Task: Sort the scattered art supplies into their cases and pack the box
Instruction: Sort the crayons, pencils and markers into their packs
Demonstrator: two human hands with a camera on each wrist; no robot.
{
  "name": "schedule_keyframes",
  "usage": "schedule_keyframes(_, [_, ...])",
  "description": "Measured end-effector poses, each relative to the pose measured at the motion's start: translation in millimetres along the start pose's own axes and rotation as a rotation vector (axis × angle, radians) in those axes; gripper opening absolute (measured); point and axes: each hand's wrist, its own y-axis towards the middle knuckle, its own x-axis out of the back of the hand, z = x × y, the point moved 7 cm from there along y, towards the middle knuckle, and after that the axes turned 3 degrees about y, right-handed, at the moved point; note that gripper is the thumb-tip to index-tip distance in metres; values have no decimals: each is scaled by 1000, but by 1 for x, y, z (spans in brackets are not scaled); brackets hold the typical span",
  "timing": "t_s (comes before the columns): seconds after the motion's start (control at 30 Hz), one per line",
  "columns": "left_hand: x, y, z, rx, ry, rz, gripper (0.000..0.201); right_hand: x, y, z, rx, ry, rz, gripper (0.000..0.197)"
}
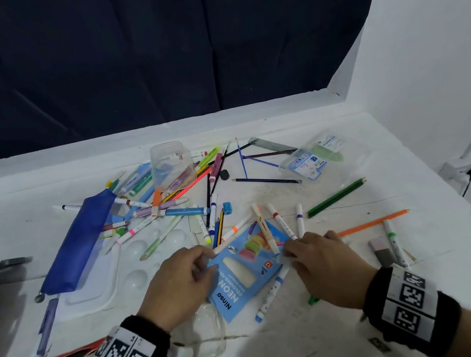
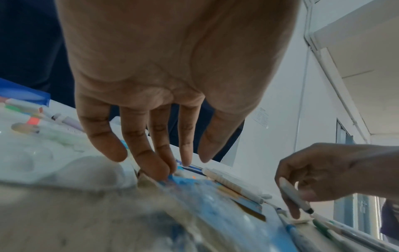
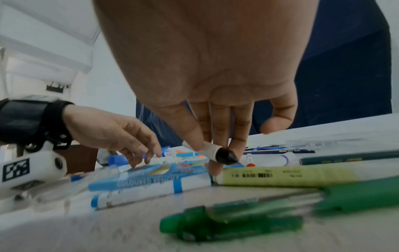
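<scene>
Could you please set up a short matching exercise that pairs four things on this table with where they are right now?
Things:
1. black-tipped marker
2. blue pouch
3. pencil box
4. green pencil

Places:
A. lying alone on the table, far right of the pile
B. flat between the two hands, left hand at its edge
C. pinched in the right hand
D. left of the pile, partly over the white palette

Pairs: 1-C, 2-D, 3-B, 4-A
</scene>
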Motion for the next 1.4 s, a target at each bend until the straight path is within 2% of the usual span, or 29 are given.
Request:
schedule_keyframes(0.13, [28, 17, -3, -62, 112, -42, 20, 12, 8, 0, -38, 297, -113, 17])
schedule_keyframes(0.2, [42, 28, -8, -117, 227, -7, 23, 21, 14, 2, -33, 416, -183, 15])
schedule_keyframes(0.27, [46, 43, -8, -190, 368, 82, 25, 31, 19, 4, -18, 483, -262, 10])
schedule_keyframes(0.33, [41, 55, -3, -238, 468, 225, 27, 37, 22, 4, -25, 563, -324, 7])
schedule_keyframes(0.4, [29, 63, 2, -285, 576, 347, 31, 38, 24, 4, -45, 662, -345, 8])
schedule_keyframes(0.47, [20, 67, 1, -354, 702, 395, 33, 35, 25, 6, -54, 747, -346, 11])
schedule_keyframes(0.57, [14, 70, -3, -464, 793, 373, 29, 28, 26, 9, -56, 815, -353, 21])
schedule_keyframes(0.67, [13, 72, -8, -554, 814, 338, 23, 25, 23, 14, -55, 783, -387, 36])
schedule_keyframes(0.8, [18, 72, -15, -594, 841, 313, 21, 26, 18, 22, -76, 794, -390, 24])
schedule_keyframes(0.87, [31, 71, -19, -592, 767, 240, 23, 28, 17, 28, -77, 819, -380, 11])
schedule_keyframes(0.93, [52, 63, -22, -537, 564, 168, 25, 30, 18, 36, -73, 837, -365, 3])
schedule_keyframes(1.07, [95, 21, -19, -402, 25, -27, 11, 27, 23, 62, -43, 861, -329, 8])
schedule_keyframes(1.13, [104, -5, -5, -300, -157, -75, 19, 20, 27, 78, -21, 931, -289, 16])
schedule_keyframes(1.23, [100, -42, 25, -161, -273, -46, 17, 3, 34, 106, 0, 999, -197, 22])
schedule_keyframes(1.4, [72, -89, 68, -41, -330, 80, 14, -35, 43, 153, 50, 914, -9, 12])
